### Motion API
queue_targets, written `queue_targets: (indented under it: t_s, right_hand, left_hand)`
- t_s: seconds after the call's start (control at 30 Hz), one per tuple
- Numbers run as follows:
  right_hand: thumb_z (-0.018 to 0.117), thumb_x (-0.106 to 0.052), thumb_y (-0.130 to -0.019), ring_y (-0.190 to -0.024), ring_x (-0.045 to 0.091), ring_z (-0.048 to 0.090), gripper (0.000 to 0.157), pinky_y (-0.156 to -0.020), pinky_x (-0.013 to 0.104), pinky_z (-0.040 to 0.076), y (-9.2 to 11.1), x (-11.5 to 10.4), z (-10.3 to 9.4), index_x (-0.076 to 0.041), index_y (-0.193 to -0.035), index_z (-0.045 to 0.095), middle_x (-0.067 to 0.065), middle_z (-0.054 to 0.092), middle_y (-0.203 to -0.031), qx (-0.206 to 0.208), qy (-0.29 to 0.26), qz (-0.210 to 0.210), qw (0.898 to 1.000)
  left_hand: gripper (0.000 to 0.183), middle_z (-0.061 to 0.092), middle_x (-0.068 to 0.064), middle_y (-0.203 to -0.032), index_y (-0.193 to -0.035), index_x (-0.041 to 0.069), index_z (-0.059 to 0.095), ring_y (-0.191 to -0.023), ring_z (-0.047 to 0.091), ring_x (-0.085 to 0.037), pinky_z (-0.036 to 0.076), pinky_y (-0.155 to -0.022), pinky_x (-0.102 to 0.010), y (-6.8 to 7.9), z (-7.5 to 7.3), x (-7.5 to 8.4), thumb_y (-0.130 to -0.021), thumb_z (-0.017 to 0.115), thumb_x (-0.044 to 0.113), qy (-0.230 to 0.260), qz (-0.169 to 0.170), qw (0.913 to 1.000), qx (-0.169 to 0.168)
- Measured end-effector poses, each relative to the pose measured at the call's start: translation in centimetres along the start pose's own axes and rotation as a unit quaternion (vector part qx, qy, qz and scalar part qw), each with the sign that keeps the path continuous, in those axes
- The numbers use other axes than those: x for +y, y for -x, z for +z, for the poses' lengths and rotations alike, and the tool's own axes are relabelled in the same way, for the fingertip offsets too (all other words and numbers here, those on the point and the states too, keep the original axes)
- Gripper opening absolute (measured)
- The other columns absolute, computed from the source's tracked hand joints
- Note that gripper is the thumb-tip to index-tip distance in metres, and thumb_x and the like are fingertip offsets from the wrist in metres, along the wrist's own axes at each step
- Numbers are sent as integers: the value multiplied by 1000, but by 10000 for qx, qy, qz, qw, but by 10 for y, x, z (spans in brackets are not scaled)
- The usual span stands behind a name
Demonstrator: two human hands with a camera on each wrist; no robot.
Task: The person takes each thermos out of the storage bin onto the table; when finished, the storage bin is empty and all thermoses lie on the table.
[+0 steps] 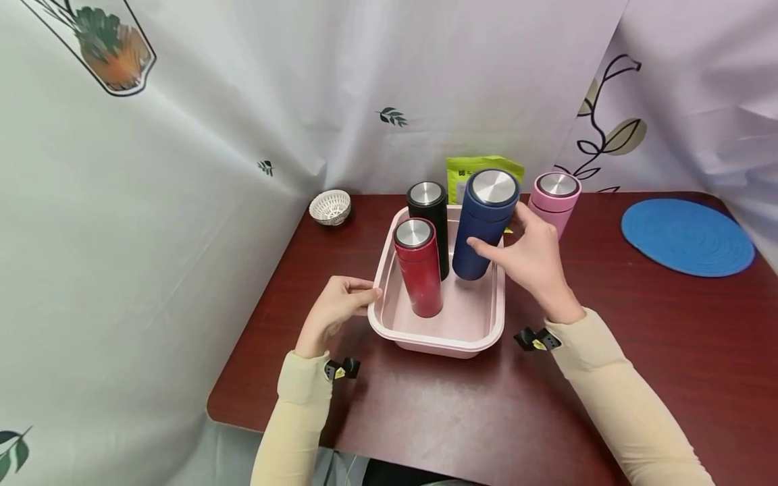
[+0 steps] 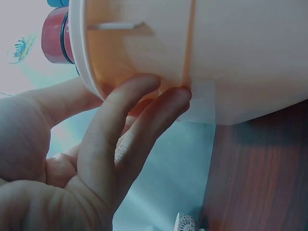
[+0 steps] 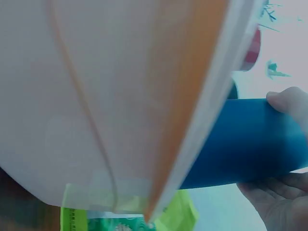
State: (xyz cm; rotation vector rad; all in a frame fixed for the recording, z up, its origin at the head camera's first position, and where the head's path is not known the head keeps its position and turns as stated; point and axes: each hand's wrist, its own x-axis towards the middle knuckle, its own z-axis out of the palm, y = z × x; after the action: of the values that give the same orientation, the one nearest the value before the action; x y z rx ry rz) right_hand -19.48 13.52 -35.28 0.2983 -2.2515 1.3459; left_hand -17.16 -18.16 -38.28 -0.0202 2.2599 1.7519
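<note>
A pink plastic basin (image 1: 395, 331) stands on the table with a red thermos (image 1: 421, 277) and a black thermos (image 1: 433, 223) upright inside it. My right hand (image 1: 531, 256) grips a dark blue thermos (image 1: 480, 229), thumb on the near side and fingers behind; the bottle leans slightly over the basin's right part. In the right wrist view the basin wall hides the lower end of the blue thermos (image 3: 240, 144). My left hand (image 1: 337, 307) holds the basin's left rim, thumb on top and fingers against the outer wall (image 2: 144, 53).
A pink thermos (image 1: 554, 199) stands right of the basin. Behind is a green packet (image 1: 474, 165). A small white woven basket (image 1: 330, 207) sits at the back left, a round blue mat (image 1: 687, 236) at the right. Curtained walls border the table (image 1: 425, 398).
</note>
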Motion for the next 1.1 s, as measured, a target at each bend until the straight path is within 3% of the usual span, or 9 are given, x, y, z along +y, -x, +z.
queue_targets:
  t_s: [0.17, 0.3, 0.6, 0.73, 0.9, 1.1]
  right_hand:
    - [89, -12, -68, -85, 5, 65, 60, -76, 12, 53, 0, -6, -11, -9, -122, 64, 9, 72, -107, 249, -512, -212, 9982]
    - [89, -5, -67, -102, 4, 66, 64, -94, 20, 53, 0, -14, -20, -11, -125, 64, 8, 70, -117, 416, -803, -345, 9953]
    - [88, 6, -63, -102, 6, 66, 66, -93, 20, 53, 5, -34, -36, -9, -124, 65, 7, 70, -116, 764, -871, -472, 9921]
    - [86, 11, -62, -101, 7, 66, 66, -91, 19, 54, 6, -45, -44, -5, -123, 65, 8, 70, -115, 898, -918, -602, 9899]
    - [86, 7, -63, -100, 6, 65, 66, -86, 14, 53, 10, -53, -54, -8, -124, 66, 5, 71, -115, 991, -673, -584, 9911]
    - [87, 3, -64, -98, 8, 66, 63, -84, 13, 53, 13, -50, -66, -10, -122, 67, 3, 72, -112, 1121, -549, -514, 9908]
  left_hand:
    - [35, 68, -32, -105, -116, -18, 61, -79, 72, -20, 60, -79, -44, -1, 0, 0, -90, 66, 3, 107, 50, 9999, -102]
    - [35, 68, -32, -105, -116, -18, 61, -80, 73, -20, 61, -77, -41, -3, -1, 0, -90, 67, 4, 124, 64, 9998, -121]
    - [34, 66, -34, -106, -116, -19, 60, -74, 71, -14, 59, -81, -46, -4, -1, -1, -90, 66, 2, 172, 63, 9998, -86]
    - [34, 65, -36, -107, -117, -19, 60, -75, 71, -14, 60, -78, -43, -4, -1, -2, -90, 65, 2, 243, 67, 9996, -103]
    - [34, 62, -39, -111, -117, -19, 59, -75, 71, -14, 61, -74, -37, -4, -1, -4, -91, 64, 2, 264, 49, 9996, -94]
    - [34, 61, -40, -111, -116, -19, 60, -74, 71, -13, 61, -78, -41, -5, -1, -3, -90, 65, 2, 240, 29, 9997, -101]
